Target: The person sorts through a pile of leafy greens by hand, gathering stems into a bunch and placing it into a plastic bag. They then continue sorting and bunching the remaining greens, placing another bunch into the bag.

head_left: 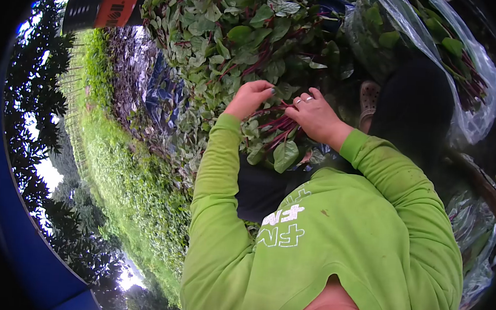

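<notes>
Left, far side: a black-and-orange container [117, 2] stands beside the leafy heap [210, 36]. A blue sheet [162, 87] lies left of the heap. The heap is large, loose and unsorted; this portion is ungathered.

Centre: the left hand [247, 100] is at the near edge of the heap, fingers part-bent and pointing right. Whether they grip a stem cannot be determined.

Between the hands, close to the torso: one small bunch [282, 125], partly gathered. No tie is visible on it. Stems are slender and purplish red, roughly aligned but fanned at the left; leaves are broad, green and smooth-edged, with one large leaf hanging on the near side.

Right of the bunch: the right hand [317, 118], with rings on its fingers, has its fingers bent closed on the red stems.

Far right: a clear plastic bag [494, 101] contains similar leafy stems, roughly parallel. This portion appears gathered.
</notes>
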`<state>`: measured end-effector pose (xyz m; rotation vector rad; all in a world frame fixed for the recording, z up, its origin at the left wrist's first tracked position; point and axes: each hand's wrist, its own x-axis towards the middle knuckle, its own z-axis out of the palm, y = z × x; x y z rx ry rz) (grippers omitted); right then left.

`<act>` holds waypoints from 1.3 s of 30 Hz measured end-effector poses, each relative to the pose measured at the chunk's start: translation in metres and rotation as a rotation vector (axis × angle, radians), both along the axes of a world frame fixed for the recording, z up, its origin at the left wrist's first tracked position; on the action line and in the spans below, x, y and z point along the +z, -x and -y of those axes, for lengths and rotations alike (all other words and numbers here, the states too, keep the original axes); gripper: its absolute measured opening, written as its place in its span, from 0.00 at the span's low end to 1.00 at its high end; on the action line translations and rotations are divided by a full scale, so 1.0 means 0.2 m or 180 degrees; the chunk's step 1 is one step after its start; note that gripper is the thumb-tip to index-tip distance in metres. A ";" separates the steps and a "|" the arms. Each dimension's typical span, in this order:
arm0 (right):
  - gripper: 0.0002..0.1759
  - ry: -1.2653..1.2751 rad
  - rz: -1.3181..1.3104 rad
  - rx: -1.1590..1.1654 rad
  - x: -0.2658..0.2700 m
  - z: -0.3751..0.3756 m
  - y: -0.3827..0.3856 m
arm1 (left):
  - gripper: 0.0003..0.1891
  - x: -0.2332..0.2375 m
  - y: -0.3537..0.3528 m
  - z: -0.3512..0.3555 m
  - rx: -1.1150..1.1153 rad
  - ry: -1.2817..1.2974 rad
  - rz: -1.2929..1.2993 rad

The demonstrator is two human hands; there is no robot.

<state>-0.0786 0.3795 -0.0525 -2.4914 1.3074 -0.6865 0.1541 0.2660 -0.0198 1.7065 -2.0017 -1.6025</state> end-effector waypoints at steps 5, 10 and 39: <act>0.16 -0.0043 -0.0056 -0.0087 -0.03 0.00 0.00 | 0.10 -0.16 0.29 0.09 -0.0605 0.2417 0.0006; 0.14 -0.0338 -0.0099 -0.0249 -0.03 0.00 0.00 | 0.13 -0.27 0.35 0.29 0.0463 0.3430 0.1538; 0.10 -0.0049 -0.0207 -0.0322 -0.01 -0.04 0.01 | 0.17 0.04 0.06 0.06 0.0109 0.3605 0.1299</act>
